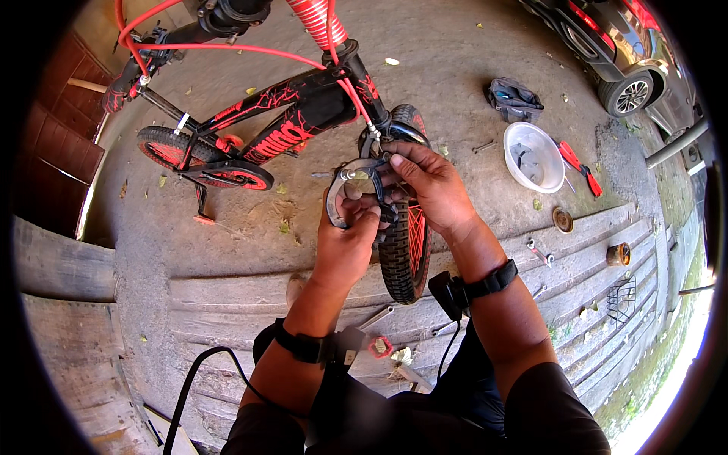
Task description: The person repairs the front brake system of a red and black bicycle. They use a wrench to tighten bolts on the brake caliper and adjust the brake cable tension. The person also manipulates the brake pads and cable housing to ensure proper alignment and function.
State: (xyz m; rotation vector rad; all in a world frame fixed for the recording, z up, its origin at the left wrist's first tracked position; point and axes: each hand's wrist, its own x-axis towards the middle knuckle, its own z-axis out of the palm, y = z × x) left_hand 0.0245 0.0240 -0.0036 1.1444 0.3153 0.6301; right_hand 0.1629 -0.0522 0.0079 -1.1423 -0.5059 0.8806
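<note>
Concrete ground [250, 250], white bowl [533, 155], red-handled pliers [580, 167], grey bag [514, 98], wrench [539, 252]

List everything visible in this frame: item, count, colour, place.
Bicycle: one, black and red, centre, front tyre between the legs.
Brake caliper: one, silver, above the front tyre, held by both hands.
Bowl: one, white, on the ground at right.
Pliers: red-handled, beside the bowl.
Bag: one, dark, above the bowl.
Car: one, dark, top right.
Left hand: gripping the caliper's lower arm.
Right hand: gripping the caliper's top.
</note>
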